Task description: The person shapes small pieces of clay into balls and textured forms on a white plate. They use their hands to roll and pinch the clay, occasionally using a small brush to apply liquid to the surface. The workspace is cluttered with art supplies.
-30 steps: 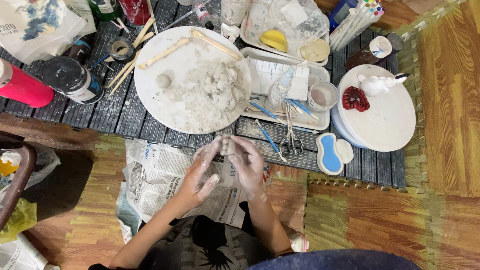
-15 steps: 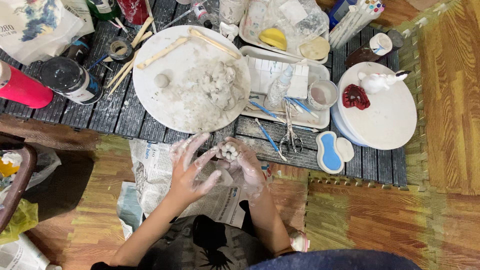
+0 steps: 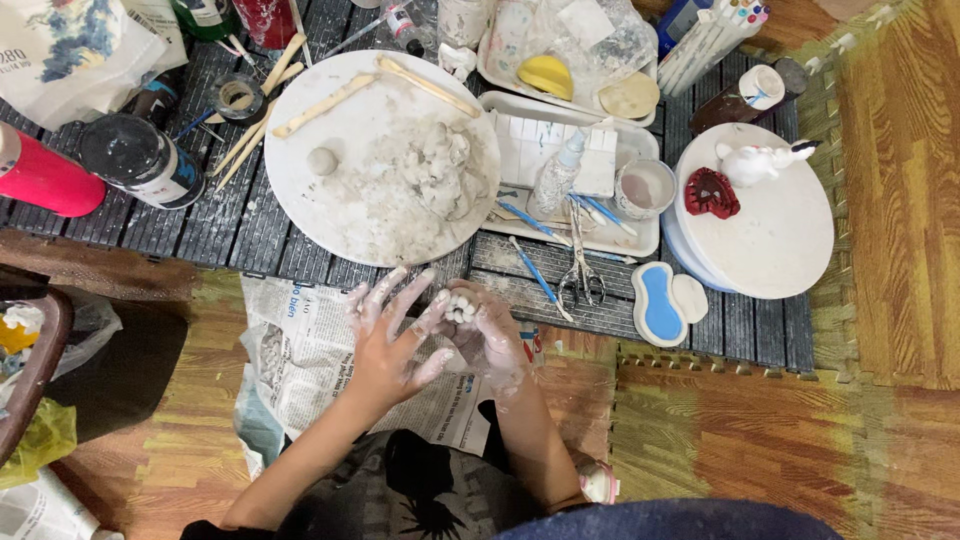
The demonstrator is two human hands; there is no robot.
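A small lump of white clay [image 3: 460, 308] is cupped in the curled right hand [image 3: 487, 338], just below the front edge of the slatted bench [image 3: 250, 225] and above a spread newspaper [image 3: 310, 355]. The clay-smeared left hand [image 3: 385, 345] is held open with fingers splayed, its fingertips laid against the lump. A round white board [image 3: 330, 205] heaped with more clay [image 3: 430, 180] is seen just beyond the hands.

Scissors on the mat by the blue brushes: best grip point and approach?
Take the scissors from above at the looped handles, the end nearest the person, clear of the tray. The blades point away, crossing the tray rim among the brushes, so that end is crowded.
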